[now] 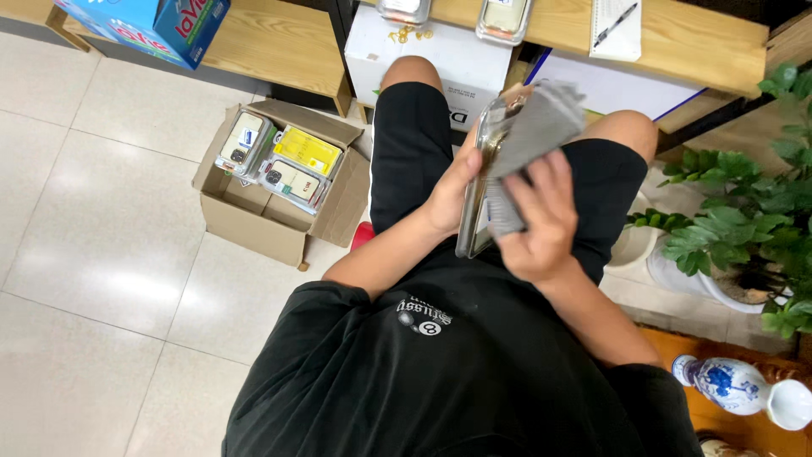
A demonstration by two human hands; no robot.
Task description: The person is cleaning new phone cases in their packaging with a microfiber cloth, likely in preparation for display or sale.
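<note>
I sit in black shorts and a black shirt, looking down at my lap. My left hand (450, 193) grips the edge of a clear plastic phone-case package (484, 152), held upright over my thighs. My right hand (539, 222) presses a grey cloth (541, 123) against the face of that package. The cloth covers most of the package's front. Both hands are close together above my knees.
An open cardboard box (254, 222) with several packaged phone cases (288, 165) stands on the tiled floor at left. Ahead are a white box (440, 59), a wooden desk (694, 42) with notepad and pen (616, 25), a potted plant (744, 228), and a blue-and-white vase (736, 385).
</note>
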